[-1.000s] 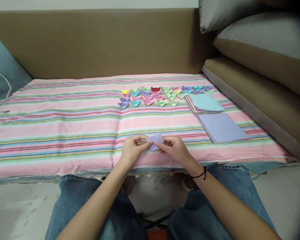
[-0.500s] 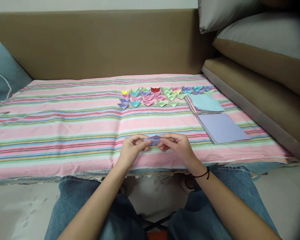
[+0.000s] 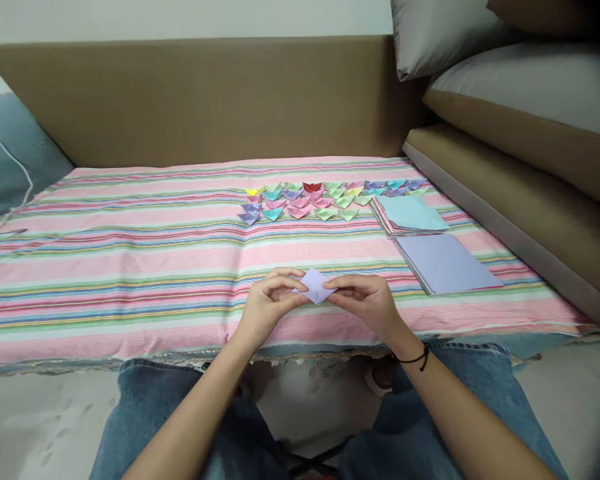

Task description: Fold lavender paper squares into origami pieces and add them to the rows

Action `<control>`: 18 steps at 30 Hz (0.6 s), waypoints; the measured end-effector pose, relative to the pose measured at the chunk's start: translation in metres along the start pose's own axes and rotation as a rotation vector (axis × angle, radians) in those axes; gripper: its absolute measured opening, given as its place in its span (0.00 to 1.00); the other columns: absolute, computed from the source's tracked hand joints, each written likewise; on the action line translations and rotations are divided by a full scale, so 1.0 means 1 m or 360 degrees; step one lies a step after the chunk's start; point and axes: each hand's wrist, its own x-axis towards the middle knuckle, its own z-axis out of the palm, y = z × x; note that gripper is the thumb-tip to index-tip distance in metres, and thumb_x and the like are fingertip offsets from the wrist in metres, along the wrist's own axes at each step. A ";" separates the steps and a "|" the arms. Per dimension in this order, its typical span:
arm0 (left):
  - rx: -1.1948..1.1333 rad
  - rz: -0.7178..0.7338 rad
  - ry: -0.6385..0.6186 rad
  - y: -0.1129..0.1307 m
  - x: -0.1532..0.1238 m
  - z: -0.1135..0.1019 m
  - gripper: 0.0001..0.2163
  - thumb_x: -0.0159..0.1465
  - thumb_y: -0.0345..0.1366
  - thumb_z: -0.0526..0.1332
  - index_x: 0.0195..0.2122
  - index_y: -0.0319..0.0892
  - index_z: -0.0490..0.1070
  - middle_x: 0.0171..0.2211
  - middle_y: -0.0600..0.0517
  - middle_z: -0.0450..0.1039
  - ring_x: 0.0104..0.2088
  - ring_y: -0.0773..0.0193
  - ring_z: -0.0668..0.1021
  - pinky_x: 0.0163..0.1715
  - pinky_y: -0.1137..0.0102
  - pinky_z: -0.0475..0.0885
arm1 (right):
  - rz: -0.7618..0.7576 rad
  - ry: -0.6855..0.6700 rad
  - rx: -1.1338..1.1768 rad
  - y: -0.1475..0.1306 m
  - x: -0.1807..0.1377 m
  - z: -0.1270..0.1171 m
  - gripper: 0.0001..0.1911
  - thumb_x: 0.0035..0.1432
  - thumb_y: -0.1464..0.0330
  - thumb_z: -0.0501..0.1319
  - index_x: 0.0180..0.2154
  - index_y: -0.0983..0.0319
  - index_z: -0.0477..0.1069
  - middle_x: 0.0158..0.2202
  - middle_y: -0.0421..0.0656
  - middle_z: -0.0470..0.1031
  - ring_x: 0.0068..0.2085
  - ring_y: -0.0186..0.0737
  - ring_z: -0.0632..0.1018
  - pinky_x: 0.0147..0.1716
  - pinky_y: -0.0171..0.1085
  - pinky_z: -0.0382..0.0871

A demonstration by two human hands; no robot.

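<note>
A small folded lilac paper [image 3: 315, 285] is pinched between my two hands just above the near edge of the striped cloth [image 3: 130, 267]. My left hand [image 3: 270, 303] grips its left side with closed fingers. My right hand [image 3: 365, 303] holds its right side the same way; a dark band circles that wrist. Further back lie several small folded paper boats [image 3: 320, 198] in rows, in many colours.
Two stacks of square paper lie to the right: a lilac stack [image 3: 446, 263] nearer and a light blue-topped stack [image 3: 411, 213] behind it. Brown cushions [image 3: 520, 173] rise at the right, a brown backrest [image 3: 205, 100] behind, and a grey-green pillow [image 3: 10, 147] at left.
The lilac paper has been turned and opened between my fingers, from a flat narrow strip to a wider diamond shape. The view has tipped down slightly.
</note>
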 end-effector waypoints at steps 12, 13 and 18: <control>0.0246 0.0054 0.0156 0.002 -0.004 0.013 0.04 0.51 0.36 0.67 0.27 0.44 0.78 0.39 0.47 0.67 0.45 0.57 0.73 0.38 0.68 0.74 | -0.0067 0.0031 -0.0282 -0.002 -0.004 0.008 0.10 0.44 0.68 0.68 0.34 0.57 0.79 0.33 0.42 0.81 0.34 0.45 0.81 0.35 0.42 0.79; 0.0256 0.0058 0.0178 0.001 -0.005 0.013 0.04 0.52 0.36 0.67 0.27 0.44 0.78 0.39 0.47 0.68 0.45 0.57 0.73 0.37 0.68 0.74 | -0.0071 0.0064 -0.0276 -0.001 -0.005 0.010 0.09 0.45 0.68 0.68 0.34 0.57 0.79 0.33 0.42 0.81 0.33 0.45 0.81 0.34 0.42 0.79; 0.0195 0.0044 0.0159 -0.003 -0.006 0.013 0.06 0.50 0.34 0.68 0.30 0.44 0.78 0.40 0.48 0.66 0.44 0.58 0.73 0.37 0.67 0.75 | -0.0124 0.0185 -0.0319 0.001 -0.005 0.014 0.03 0.51 0.68 0.65 0.30 0.57 0.79 0.30 0.42 0.80 0.32 0.42 0.80 0.32 0.39 0.76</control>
